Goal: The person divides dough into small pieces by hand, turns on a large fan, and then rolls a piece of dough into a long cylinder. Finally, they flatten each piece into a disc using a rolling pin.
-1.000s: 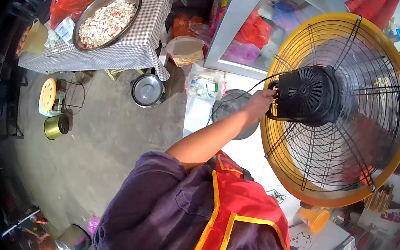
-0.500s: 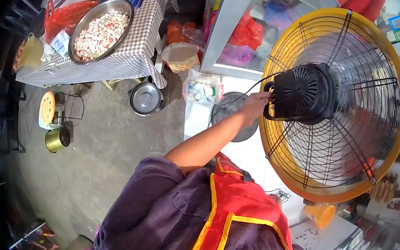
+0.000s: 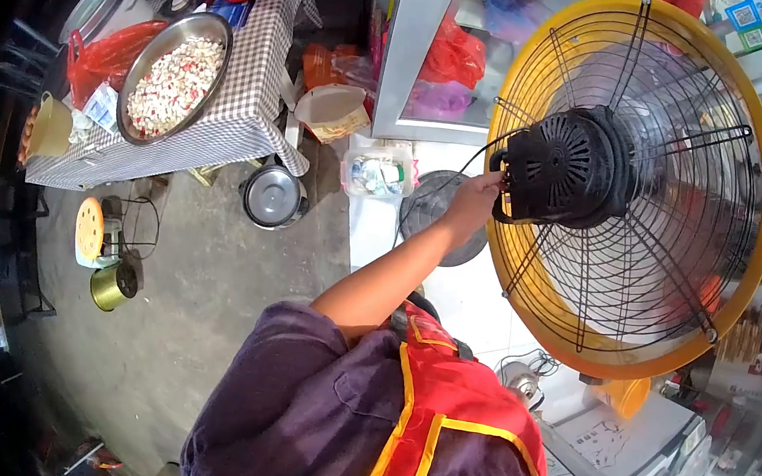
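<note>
Touching the black motor housing [image 3: 566, 166] at the back of the yellow fan [image 3: 635, 184], the person's hand [image 3: 473, 199] had its fingers curled against the housing's left edge; whether they gripped anything could not be told. A cable [image 3: 466, 168] ran just above. Left of the arm, a pot [image 3: 272, 196] sat on the floor beside a checked table [image 3: 246, 98] bearing a bowl [image 3: 174, 65].

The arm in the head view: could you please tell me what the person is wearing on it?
One arm shows, bare from above the elbow to the hand. A short purple sleeve covers its top, with a red, yellow-edged apron beside it. No glove, watch or ring shows.
</note>
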Motion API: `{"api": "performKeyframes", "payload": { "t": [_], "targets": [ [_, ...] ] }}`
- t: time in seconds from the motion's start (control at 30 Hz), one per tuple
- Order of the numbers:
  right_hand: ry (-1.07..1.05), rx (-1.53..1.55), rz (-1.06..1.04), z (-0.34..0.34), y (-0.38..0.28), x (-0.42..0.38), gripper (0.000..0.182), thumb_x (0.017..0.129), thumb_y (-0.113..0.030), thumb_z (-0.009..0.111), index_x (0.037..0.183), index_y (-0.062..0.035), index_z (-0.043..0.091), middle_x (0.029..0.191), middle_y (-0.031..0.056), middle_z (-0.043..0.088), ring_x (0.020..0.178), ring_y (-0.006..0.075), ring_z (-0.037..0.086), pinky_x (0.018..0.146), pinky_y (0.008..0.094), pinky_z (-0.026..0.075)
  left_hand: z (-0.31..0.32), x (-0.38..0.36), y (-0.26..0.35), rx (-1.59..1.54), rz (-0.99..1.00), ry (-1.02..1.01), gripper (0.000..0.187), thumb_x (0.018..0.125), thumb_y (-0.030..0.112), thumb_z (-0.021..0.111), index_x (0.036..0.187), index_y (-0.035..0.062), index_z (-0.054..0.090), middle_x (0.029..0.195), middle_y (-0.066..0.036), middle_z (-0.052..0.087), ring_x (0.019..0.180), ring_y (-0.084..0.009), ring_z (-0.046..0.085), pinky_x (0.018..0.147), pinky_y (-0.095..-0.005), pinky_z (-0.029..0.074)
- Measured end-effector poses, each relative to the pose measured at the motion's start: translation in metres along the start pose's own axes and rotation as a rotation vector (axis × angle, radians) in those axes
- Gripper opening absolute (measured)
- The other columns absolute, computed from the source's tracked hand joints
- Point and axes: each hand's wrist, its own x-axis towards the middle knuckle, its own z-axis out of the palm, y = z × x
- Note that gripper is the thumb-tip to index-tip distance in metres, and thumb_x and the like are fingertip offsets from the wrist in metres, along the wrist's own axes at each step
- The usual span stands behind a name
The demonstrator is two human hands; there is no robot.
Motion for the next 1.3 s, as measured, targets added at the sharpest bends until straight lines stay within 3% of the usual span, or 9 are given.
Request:
{"api": "performKeyframes", "payload": {
  "t": [0.47, 0.6, 0.8, 0.83, 0.93, 0.97, 1.07, 1.17, 1.3],
  "targets": [
    [-0.089, -0.056, 0.124, -0.025, -0.063, -0.019, 0.038, 0.086, -0.032, 0.063, 0.105, 0.0018, 0.064, 0.093, 0.0192, 0.069, 0.087, 0.0283, 0.068, 0.072, 0.0362, 0.053, 0.001, -0.008, 0.007, 0.003, -0.017, 0.022, 0.038, 0.097, 0.005, 0.042, 0.134, -0.0008, 0.05, 0.117, -0.006, 0.063, 0.104, -0.0131, 0.057, 0.089, -0.0243, 0.042],
    [-0.067, -0.244, -0.003, -0.026, -0.069, -0.013, 0.04, 0.088, -0.034, 0.061, 0.106, 0.0017, 0.064, 0.095, 0.0208, 0.069, 0.09, 0.0317, 0.068, 0.073, 0.0379, 0.053, -0.002, -0.007, 0.001, 0.088, 0.051, 0.007, 0.037, 0.097, 0.005, 0.043, 0.133, 0.0003, 0.052, 0.115, -0.006, 0.064, 0.104, -0.0135, 0.056, 0.088, -0.0231, 0.042],
    [-0.053, -0.253, 0.115, -0.021, -0.103, -0.035, 0.038, 0.087, -0.036, 0.06, 0.1, -0.0021, 0.069, 0.096, 0.0199, 0.069, 0.09, 0.0309, 0.068, 0.075, 0.0387, 0.052, -0.022, 0.014, -0.053, -0.071, 0.05, 0.032, 0.037, 0.095, 0.013, 0.049, 0.129, 0.0029, 0.055, 0.114, -0.008, 0.064, 0.106, -0.0175, 0.056, 0.091, -0.0305, 0.042],
    [-0.121, -0.327, 0.118, -0.016, -0.086, -0.029, 0.033, 0.086, -0.036, 0.061, 0.098, -0.0067, 0.071, 0.097, 0.0182, 0.069, 0.091, 0.0307, 0.068, 0.074, 0.0393, 0.052, -0.027, 0.001, -0.035, 0.018, -0.02, 0.019, 0.038, 0.093, 0.021, 0.053, 0.127, 0.0041, 0.058, 0.114, -0.007, 0.063, 0.104, -0.017, 0.056, 0.089, -0.0314, 0.043],
    [-0.087, -0.27, -0.113, -0.004, -0.019, -0.027, 0.029, 0.085, -0.034, 0.062, 0.098, -0.0096, 0.072, 0.097, 0.0169, 0.069, 0.088, 0.0308, 0.068, 0.069, 0.0402, 0.052, -0.04, -0.007, -0.042, -0.017, -0.03, 0.13, 0.039, 0.091, 0.027, 0.055, 0.123, 0.005, 0.061, 0.113, -0.007, 0.063, 0.101, -0.0157, 0.057, 0.086, -0.0295, 0.044],
    [-0.115, -0.283, -0.078, -0.003, -0.011, -0.025, 0.029, 0.084, -0.033, 0.062, 0.095, -0.0084, 0.071, 0.096, 0.0166, 0.069, 0.087, 0.0313, 0.068, 0.068, 0.0409, 0.052, -0.045, -0.008, -0.044, 0.095, -0.01, 0.157, 0.036, 0.09, 0.026, 0.056, 0.118, 0.0051, 0.064, 0.111, -0.005, 0.064, 0.1, -0.0143, 0.057, 0.084, -0.0275, 0.044],
    [-0.144, -0.322, -0.05, -0.005, -0.001, -0.011, 0.027, 0.083, -0.032, 0.062, 0.092, -0.0078, 0.071, 0.094, 0.0162, 0.069, 0.086, 0.0315, 0.068, 0.068, 0.0413, 0.053, -0.055, -0.004, -0.077, 0.031, 0.083, 0.243, 0.03, 0.092, 0.012, 0.053, 0.118, -0.0012, 0.062, 0.101, -0.005, 0.065, 0.094, -0.014, 0.06, 0.084, -0.0277, 0.046],
    [-0.156, -0.384, -0.091, -0.021, 0.009, 0.003, 0.026, 0.082, -0.03, 0.062, 0.09, -0.0071, 0.07, 0.093, 0.0159, 0.069, 0.085, 0.0317, 0.068, 0.068, 0.0417, 0.053, -0.056, -0.013, -0.082, 0.039, -0.01, 0.3, 0.03, 0.092, 0.012, 0.054, 0.118, -0.0008, 0.062, 0.101, -0.005, 0.066, 0.092, -0.0129, 0.059, 0.082, -0.0272, 0.046],
    [-0.199, -0.563, -0.223, -0.049, 0.033, 0.046, 0.024, 0.081, -0.028, 0.062, 0.086, -0.0063, 0.07, 0.09, 0.0155, 0.069, 0.083, 0.032, 0.068, 0.068, 0.0422, 0.054, -0.045, -0.025, -0.075, 0.097, 0.01, 0.28, 0.035, 0.092, 0.019, 0.053, 0.121, 0.0033, 0.062, 0.107, -0.005, 0.063, 0.095, -0.0116, 0.055, 0.084, -0.0267, 0.043]
  ]
}}
